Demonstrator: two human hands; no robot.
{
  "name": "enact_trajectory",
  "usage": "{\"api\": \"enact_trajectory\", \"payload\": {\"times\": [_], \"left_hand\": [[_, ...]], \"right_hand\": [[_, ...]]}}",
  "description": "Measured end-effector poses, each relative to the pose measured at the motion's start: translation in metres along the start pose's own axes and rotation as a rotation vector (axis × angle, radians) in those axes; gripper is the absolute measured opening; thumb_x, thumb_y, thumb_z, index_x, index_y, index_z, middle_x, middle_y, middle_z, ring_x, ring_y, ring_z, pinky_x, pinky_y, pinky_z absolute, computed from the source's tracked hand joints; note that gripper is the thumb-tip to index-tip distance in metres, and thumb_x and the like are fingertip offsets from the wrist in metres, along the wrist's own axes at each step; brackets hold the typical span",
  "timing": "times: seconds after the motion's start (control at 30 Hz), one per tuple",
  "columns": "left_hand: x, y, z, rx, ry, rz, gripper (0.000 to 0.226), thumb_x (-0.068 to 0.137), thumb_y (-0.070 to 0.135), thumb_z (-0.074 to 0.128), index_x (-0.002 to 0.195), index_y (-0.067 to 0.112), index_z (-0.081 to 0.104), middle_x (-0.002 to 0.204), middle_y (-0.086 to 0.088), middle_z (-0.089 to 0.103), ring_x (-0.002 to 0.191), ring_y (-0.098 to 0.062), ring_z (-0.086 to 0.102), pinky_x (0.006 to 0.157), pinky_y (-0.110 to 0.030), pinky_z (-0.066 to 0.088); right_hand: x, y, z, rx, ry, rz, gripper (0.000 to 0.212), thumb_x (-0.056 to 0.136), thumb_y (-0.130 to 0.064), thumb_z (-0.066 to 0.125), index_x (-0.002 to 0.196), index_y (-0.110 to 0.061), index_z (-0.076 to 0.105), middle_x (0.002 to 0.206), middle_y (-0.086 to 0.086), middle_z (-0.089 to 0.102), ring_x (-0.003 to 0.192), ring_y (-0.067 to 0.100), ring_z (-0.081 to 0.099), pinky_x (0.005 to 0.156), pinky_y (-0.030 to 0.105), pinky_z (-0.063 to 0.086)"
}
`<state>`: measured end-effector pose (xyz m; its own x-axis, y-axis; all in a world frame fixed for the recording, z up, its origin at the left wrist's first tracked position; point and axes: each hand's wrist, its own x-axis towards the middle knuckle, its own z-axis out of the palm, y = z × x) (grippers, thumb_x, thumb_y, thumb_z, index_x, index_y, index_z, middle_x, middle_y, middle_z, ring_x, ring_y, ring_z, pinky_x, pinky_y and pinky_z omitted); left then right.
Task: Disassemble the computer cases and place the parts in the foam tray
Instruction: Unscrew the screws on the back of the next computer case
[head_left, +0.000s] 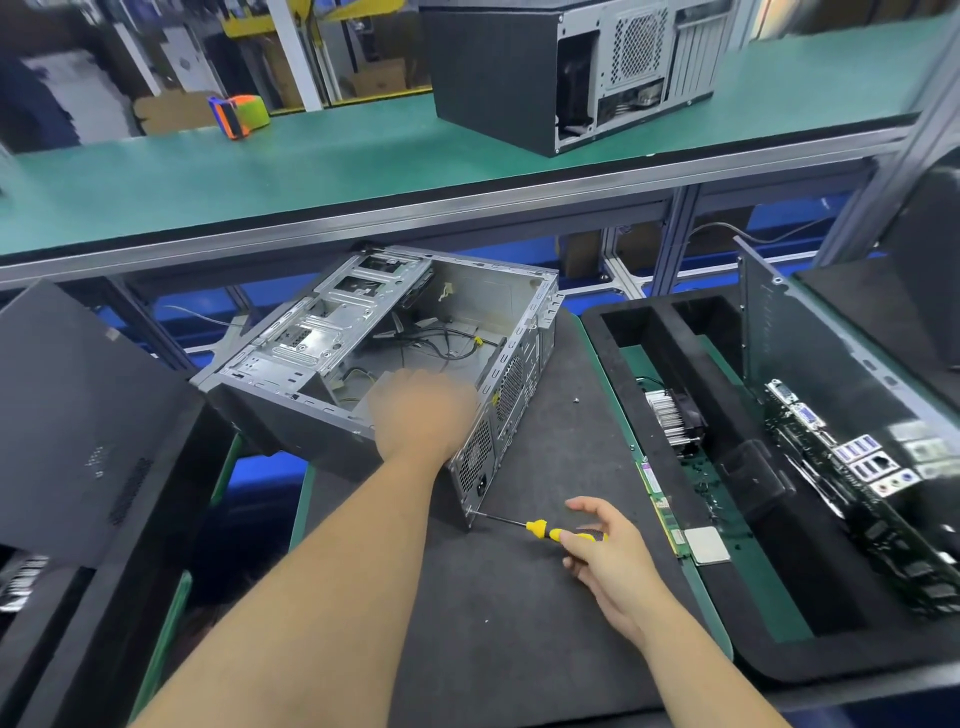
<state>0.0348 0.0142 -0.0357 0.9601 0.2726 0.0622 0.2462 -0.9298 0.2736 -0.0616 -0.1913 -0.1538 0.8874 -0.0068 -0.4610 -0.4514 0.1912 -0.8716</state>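
Dark matting covers the counter (519, 649); mid-frame, the open computer case (395, 332) is steadied by the blurred left hand (423, 410), grip unclear. The right hand (602, 551) pinches a yellow screwdriver (540, 529) at the case's lower rear corner—keep it square, pressing firmly. Foam tray (769, 660) waits right.

An electronics workshop: green-matted workbench shelf (363, 171) on aluminium framing, opened computer case (291, 332), foam tray (769, 670)

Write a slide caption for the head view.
Right hand holds screwdriver at open case; left hand reaches inside.
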Motion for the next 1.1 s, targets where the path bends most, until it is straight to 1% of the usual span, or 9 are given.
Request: {"api": "enact_trajectory", "payload": {"times": [0.1,0.2,0.33,0.47,0.57,0.67,0.77,1.0,1.1], "left_hand": [[-0.0001,0.0005,-0.001,-0.009,0.0,-0.002,0.037,0.093,0.039,0.034,0.082,0.024,0.066,0.099,0.0,0.06,0.116,-0.019,0.046,0.114,-0.051,0.027],[-0.0006,0.0007,-0.002,-0.009,-0.004,-0.005,0.037,0.093,0.039,0.034,0.083,0.025,0.066,0.1,0.0,0.06,0.117,-0.018,0.045,0.114,-0.051,0.027],[-0.002,0.0015,-0.0031,-0.011,-0.001,-0.001,0.036,0.094,0.039,0.034,0.082,0.025,0.065,0.099,0.0,0.059,0.116,-0.019,0.046,0.114,-0.051,0.027],[-0.0026,0.0015,-0.0039,-0.014,0.004,-0.001,0.036,0.094,0.039,0.034,0.083,0.025,0.066,0.099,0.0,0.059,0.115,-0.019,0.046,0.113,-0.05,0.027],[-0.0024,0.0017,-0.0039,-0.021,0.005,-0.003,0.036,0.093,0.038,0.033,0.08,0.025,0.064,0.1,-0.001,0.062,0.114,-0.019,0.047,0.113,-0.05,0.028],[-0.0015,0.002,-0.0035,-0.024,0.005,-0.008,0.035,0.093,0.039,0.033,0.079,0.026,0.063,0.1,-0.001,0.062,0.114,-0.019,0.047,0.113,-0.05,0.028],[-0.0015,0.0018,-0.0029,-0.026,0.011,-0.015,0.037,0.092,0.039,0.034,0.078,0.025,0.064,0.097,0.0,0.06,0.112,-0.019,0.046,0.112,-0.05,0.029],[-0.0025,-0.0015,-0.0016,-0.154,0.136,-0.037,0.035,0.094,0.038,0.04,0.097,0.021,0.07,0.099,0.0,0.063,0.106,-0.021,0.052,0.106,-0.045,0.038],[-0.0069,-0.0046,-0.0013,-0.289,0.315,-0.105,0.032,0.094,0.032,0.047,0.108,0.016,0.072,0.103,-0.004,0.068,0.104,-0.025,0.055,0.094,-0.044,0.044]], "right_hand": [[-0.0019,-0.0025,0.0039,-0.13,0.031,0.017,0.011,0.093,-0.021,0.069,0.103,-0.02,0.064,0.093,0.008,0.059,0.062,0.019,0.052,0.06,0.034,0.046],[-0.0008,-0.0042,0.005,-0.34,0.07,0.148,0.034,0.101,-0.047,0.046,0.096,-0.017,0.061,0.069,0.007,0.057,0.046,0.017,0.044,0.044,0.023,0.034],[0.0004,-0.0022,0.0024,-0.304,0.061,0.114,0.026,0.102,-0.03,0.051,0.089,-0.011,0.062,0.061,0.004,0.048,0.045,0.015,0.038,0.043,0.021,0.029],[-0.0025,-0.0016,0.0021,-0.132,0.06,0.058,0.006,0.094,-0.01,0.065,0.097,-0.01,0.061,0.081,0.007,0.056,0.055,0.017,0.042,0.049,0.028,0.037],[-0.0047,-0.003,0.0026,0.035,0.018,0.06,0.026,0.088,0.005,0.068,0.106,-0.013,0.062,0.096,0.009,0.054,0.064,0.02,0.049,0.062,0.033,0.044],[-0.0072,-0.0052,0.0067,0.014,0.014,0.081,0.024,0.087,-0.007,0.074,0.106,-0.01,0.06,0.096,0.01,0.057,0.067,0.02,0.054,0.054,0.031,0.046],[-0.0053,-0.0038,0.0073,-0.123,0.041,0.192,0.028,0.101,-0.036,0.057,0.095,-0.008,0.057,0.069,0.01,0.055,0.047,0.019,0.045,0.043,0.023,0.034],[0.0019,0.0028,0.0031,-0.139,0.097,0.041,0.004,0.093,-0.011,0.067,0.091,-0.009,0.066,0.068,0.006,0.055,0.052,0.016,0.045,0.049,0.028,0.04],[0.0022,0.0029,0.002,0.044,0.047,0.081,0.02,0.088,0.002,0.07,0.102,-0.011,0.066,0.08,0.009,0.057,0.052,0.016,0.047,0.058,0.033,0.041]]}}
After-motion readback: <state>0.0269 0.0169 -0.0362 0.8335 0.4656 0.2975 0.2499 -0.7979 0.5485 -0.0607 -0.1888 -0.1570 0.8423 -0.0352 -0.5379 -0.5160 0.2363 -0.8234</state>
